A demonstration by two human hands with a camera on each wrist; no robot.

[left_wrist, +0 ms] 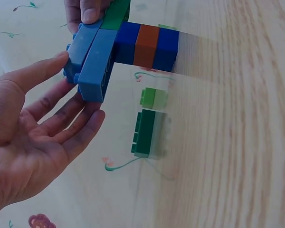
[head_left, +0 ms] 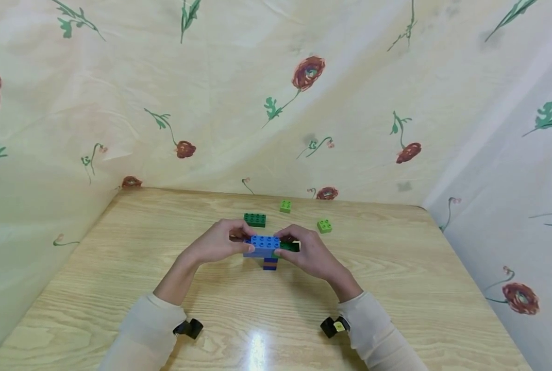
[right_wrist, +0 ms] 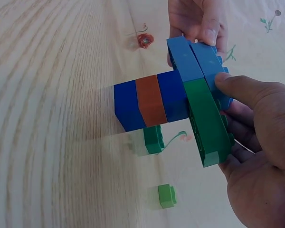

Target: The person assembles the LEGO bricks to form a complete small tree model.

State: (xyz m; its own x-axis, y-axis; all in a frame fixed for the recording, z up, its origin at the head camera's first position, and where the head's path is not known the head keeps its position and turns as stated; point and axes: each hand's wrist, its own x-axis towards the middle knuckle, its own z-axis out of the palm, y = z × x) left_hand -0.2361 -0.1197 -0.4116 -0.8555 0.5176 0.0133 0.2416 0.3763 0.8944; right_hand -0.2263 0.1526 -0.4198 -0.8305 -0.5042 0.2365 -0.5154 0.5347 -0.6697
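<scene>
A light blue brick [head_left: 265, 241] with studs on top lies across a lower blue brick [left_wrist: 97, 69] and a green brick [right_wrist: 206, 123], which sit end to end. Under their meeting point stands a short column [head_left: 270, 265] of dark blue, orange and dark blue bricks, upright on the table. My left hand [head_left: 217, 242] pinches the upper light blue brick at its left end, thumb on the near side. At its right end, the right hand [head_left: 315, 252] pinches the same brick, its fingers behind. Whether the upper brick is fully seated, I cannot tell.
Behind the hands lie a loose dark green brick [head_left: 254, 220] and two small lime green bricks, one [head_left: 285, 206] farther back and another [head_left: 324, 225] to the right. The wooden table [head_left: 95, 288] ends at a flowered curtain [head_left: 229, 103].
</scene>
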